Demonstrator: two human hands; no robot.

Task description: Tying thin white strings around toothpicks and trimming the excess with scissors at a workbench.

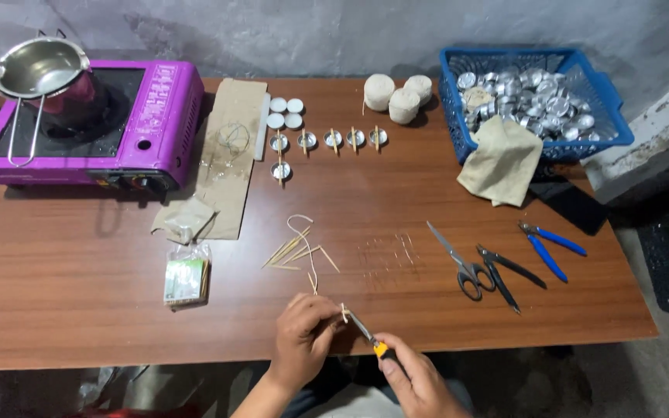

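Observation:
At the table's near edge my left hand (303, 337) pinches a short wooden stick (343, 312) together with the end of a pale wick string (309, 248) that trails up the table. My right hand (416, 379) grips a yellow-handled utility knife (372, 338), its blade tip touching the stick. Loose wooden sticks (292, 254) lie just beyond my left hand. Further back stand small metal cups (333, 139) with sticks laid across them.
A purple portable stove (94, 124) with a metal pouring pot (44, 73) sits at back left. A blue basket (458, 124) of metal cups, a beige cloth (503, 159), wick rolls (396, 97), scissors (462, 263), pliers (509, 275), blue-handled cutters (547, 248), a stick packet (186, 277).

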